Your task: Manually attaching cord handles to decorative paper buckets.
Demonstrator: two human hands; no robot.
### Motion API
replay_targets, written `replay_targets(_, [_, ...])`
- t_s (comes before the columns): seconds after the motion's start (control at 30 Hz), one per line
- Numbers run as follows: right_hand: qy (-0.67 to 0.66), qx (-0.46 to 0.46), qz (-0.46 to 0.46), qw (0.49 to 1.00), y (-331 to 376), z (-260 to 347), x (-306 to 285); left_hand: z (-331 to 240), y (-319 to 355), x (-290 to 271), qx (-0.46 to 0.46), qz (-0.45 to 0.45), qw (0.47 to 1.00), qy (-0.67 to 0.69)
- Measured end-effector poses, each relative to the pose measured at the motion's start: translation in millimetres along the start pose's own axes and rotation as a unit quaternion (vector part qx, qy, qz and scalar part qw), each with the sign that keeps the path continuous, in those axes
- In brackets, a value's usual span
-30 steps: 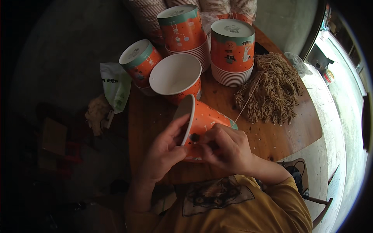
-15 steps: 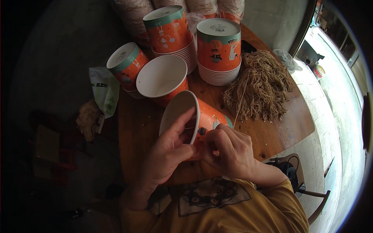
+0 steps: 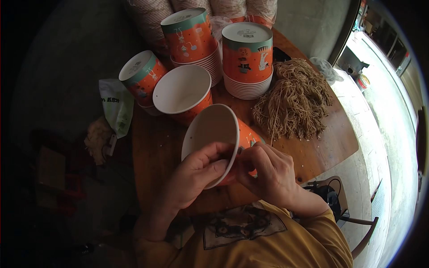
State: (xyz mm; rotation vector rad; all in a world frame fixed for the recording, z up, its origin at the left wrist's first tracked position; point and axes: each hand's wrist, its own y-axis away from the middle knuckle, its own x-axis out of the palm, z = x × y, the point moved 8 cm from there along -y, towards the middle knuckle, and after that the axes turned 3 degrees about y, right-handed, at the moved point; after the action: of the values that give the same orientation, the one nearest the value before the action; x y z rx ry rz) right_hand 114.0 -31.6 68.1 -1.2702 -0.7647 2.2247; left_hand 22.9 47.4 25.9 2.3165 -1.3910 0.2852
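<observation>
A paper bucket (image 3: 210,127), white inside and orange outside with a green band at its base, lies tipped in front of me with its mouth facing left. My left hand (image 3: 196,174) grips its near rim, fingers inside the mouth and thumb bent at the edge. Against the outer wall my right hand (image 3: 270,172) is closed in a pinch. A thin tan cord (image 3: 271,134) runs from the cord bundle (image 3: 297,98) down to that hand; its end at the fingertips is hidden. One small dark hole shows in the bucket's far inner wall.
Behind stand another upright bucket (image 3: 183,89), a smaller overturned one (image 3: 142,73), and two upside-down stacks (image 3: 187,35) (image 3: 247,56). Plastic-wrapped bucket stacks (image 3: 149,18) line the wooden table's (image 3: 330,152) back. A white-green bag (image 3: 116,107) hangs at the left edge.
My left fingers have bent further down inside the rim, and the bucket's mouth has turned more toward me. My right hand stays pinched at the wall. The whole view has shifted slightly.
</observation>
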Motion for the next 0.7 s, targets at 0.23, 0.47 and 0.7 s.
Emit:
replay_targets(0.23, [-0.02, 0.027, 0.028, 0.999, 2, -5, -7, 1, -9, 5, 0.063, -0.002, 0.991, -0.116])
replay_targets(0.47, [-0.098, 0.068, 0.058, 0.991, 3, -14, -4, -22, -2, 16, 0.22, -0.037, 0.9, -0.373])
replay_targets(0.7, [-0.301, 0.154, 0.166, 0.926, 26, -47, 45, -7, -2, -14, 0.128, -0.078, 0.875, -0.46])
